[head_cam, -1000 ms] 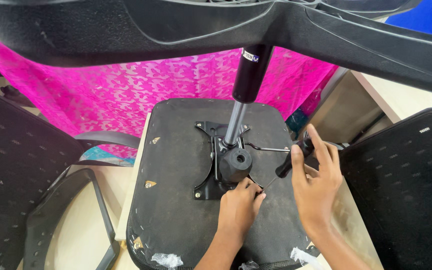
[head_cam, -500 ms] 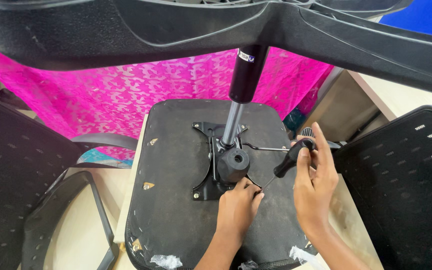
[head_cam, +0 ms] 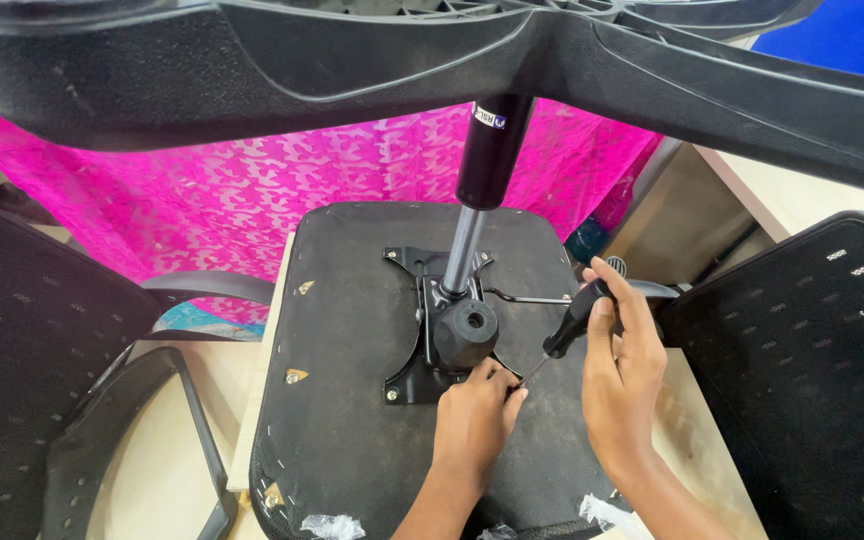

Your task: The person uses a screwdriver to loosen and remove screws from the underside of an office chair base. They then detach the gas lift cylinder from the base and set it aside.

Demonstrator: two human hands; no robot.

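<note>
The right hand (head_cam: 624, 375) is wrapped around the black handle of a screwdriver (head_cam: 569, 325), fingers curled over the top of the handle and thumb along its side. The thin shaft slants down and to the left, and its tip ends at the near right corner of the black mounting plate (head_cam: 414, 345), right by the fingertips of the left hand (head_cam: 476, 415). The left hand rests palm down on the seat (head_cam: 352, 420), its fingers bunched together at that corner around the tip; whether they pinch a screw there cannot be told, since the fingers cover the spot.

The plate sits bolted to the middle of the upturned seat, whose dark fabric underside faces up. A black knob-like housing (head_cam: 467, 333) with a round hole stands on the plate just left of the screwdriver's shaft. From it the gas cylinder (head_cam: 479, 190) rises, silver below and black above, up to the chair base (head_cam: 452, 60), whose broad black legs span the top of the view. A thin metal lever (head_cam: 532, 298) runs from the mechanism toward the right, passing behind the screwdriver handle.

The seat lies on a pale wooden table (head_cam: 697, 450). Black mesh chair backs (head_cam: 802, 370) stand at either side, and pink patterned cloth (head_cam: 242, 190) hangs behind.
</note>
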